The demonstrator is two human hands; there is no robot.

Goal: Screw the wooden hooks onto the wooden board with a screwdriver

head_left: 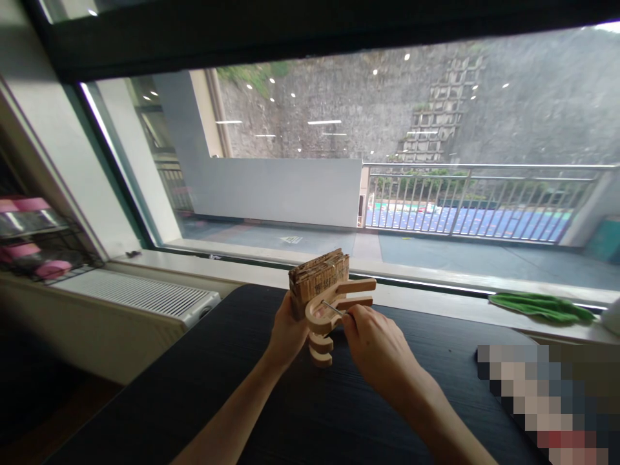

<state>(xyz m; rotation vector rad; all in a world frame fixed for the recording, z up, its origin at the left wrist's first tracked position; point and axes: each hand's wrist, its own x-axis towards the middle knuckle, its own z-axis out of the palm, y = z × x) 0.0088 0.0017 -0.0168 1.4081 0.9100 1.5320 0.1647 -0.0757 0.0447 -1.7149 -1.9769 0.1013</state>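
Note:
My left hand [287, 336] is wrapped round a brown block [317, 278] that looks like stacked corrugated cardboard with rough edges. Its far fingers are hidden behind the block. Against the block's near face lies a pale wooden piece [317, 316] with a rounded end and two straight prongs pointing right. Curved wooden hooks [322, 349] hang below it. A thin metal rod [335, 309] is pinched in my right hand [375, 339], its tip at the rounded end of the wooden piece. Whether the tip sits in a hole, I cannot tell.
Beneath my hands is a dark table [232, 387], with a window sill [242, 268] behind it. A green cloth [540, 308] lies on the sill at right. A white slatted heater [140, 290] and a rack with pink-lidded jars [29, 252] stand at left. A blurred-out patch covers the lower right.

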